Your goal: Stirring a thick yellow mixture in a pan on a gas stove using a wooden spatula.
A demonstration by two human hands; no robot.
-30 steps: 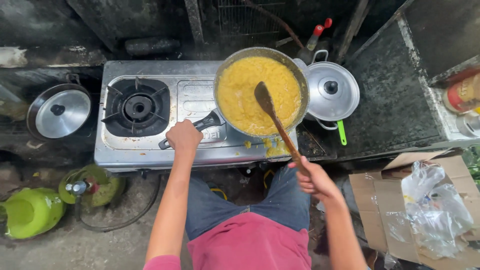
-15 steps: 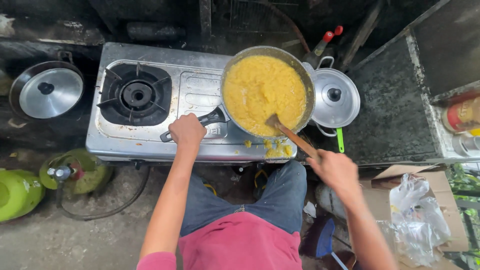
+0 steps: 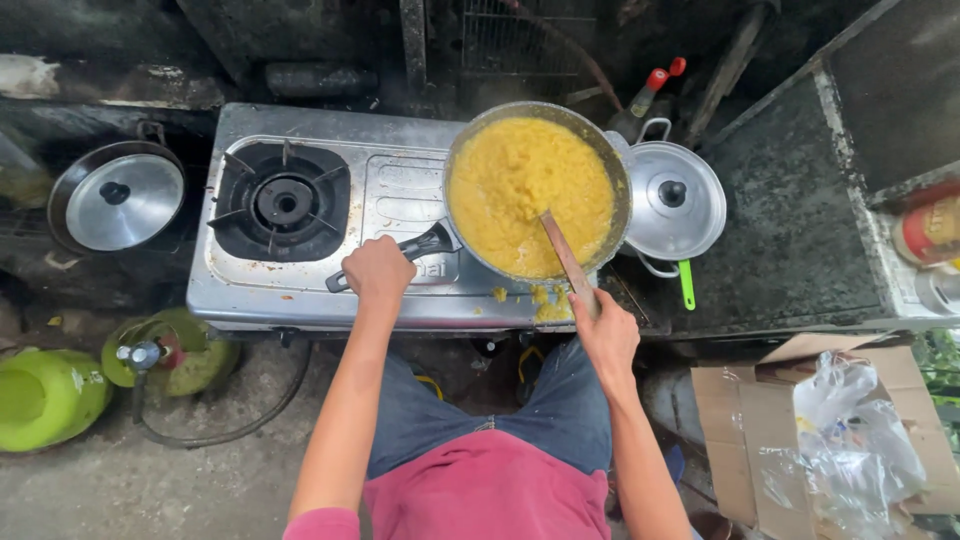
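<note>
Two green gas cylinders (image 3: 45, 395) sit on the ground at the near left, a hose running toward the stove, and a lidded pot (image 3: 117, 197) rests on the ledge beyond them. To their right stands a two-burner steel stove (image 3: 400, 200); its left burner (image 3: 283, 201) is bare. The left hand (image 3: 377, 270) is closed around the black handle (image 3: 420, 247) of the pan (image 3: 537, 195), apparently to steady it. That pan sits on the right burner, filled with thick yellow mash (image 3: 525, 190). The right hand (image 3: 603, 328) is wrapped around the near end of a wooden spatula (image 3: 567, 262), whose blade is sunk in the mash at a slant. Some yellow bits (image 3: 545, 303) lie spilled on the stove's near edge. Further right stand a small lidded pot (image 3: 672, 200) and a cardboard box (image 3: 790, 430) of plastic bags.
</note>
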